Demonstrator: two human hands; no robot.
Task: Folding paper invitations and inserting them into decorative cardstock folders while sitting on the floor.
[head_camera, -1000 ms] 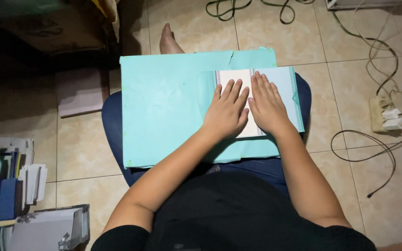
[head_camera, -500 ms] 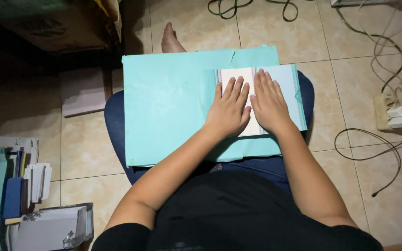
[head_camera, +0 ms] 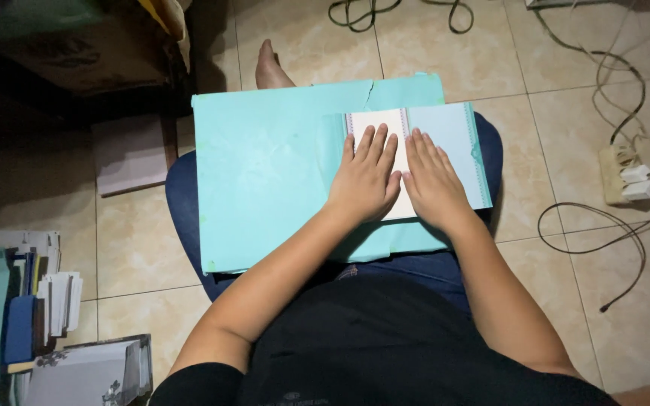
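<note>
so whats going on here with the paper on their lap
A person sits on a tiled floor with a large turquoise sheet spread across their lap. Both hands lie flat, side by side, on a small white card with pale blue borders at the sheet's right side: left hand, right hand. Neither hand grips anything. Stacked papers sit to the left, cables to the right.

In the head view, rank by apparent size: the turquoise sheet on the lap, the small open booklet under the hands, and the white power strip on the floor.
1. Turquoise sheet, clearly largest.
2. Open booklet, partly covered by the left hand and right hand.
3. White power strip, smallest, though it lies farther from the camera.
</note>
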